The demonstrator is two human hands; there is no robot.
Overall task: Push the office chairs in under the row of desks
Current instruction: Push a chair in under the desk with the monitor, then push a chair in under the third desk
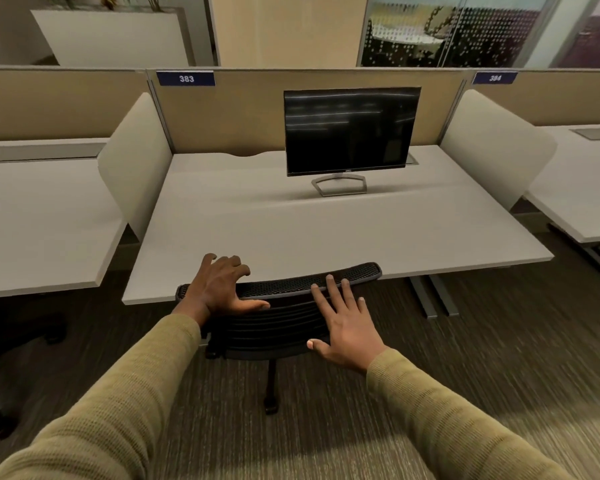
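Note:
A black mesh-backed office chair [284, 317] stands at the front edge of the middle desk [326, 233], its seat hidden under the desktop and its backrest top level with the desk edge. My left hand [219, 289] hovers over the left end of the backrest top, fingers curled and apart, thumb touching the back. Over the right half of the backrest my right hand [343, 323] lies flat and spread, fingertips at its top rim. Neither hand grips the chair. One caster leg [271, 389] shows below.
A dark monitor [350, 129] stands at the back of the middle desk. Side screens [136, 161] separate it from the neighbouring desks at left [42, 220] and right [582, 188]. Part of another chair's base [0, 393] shows at lower left. Carpet lies behind me.

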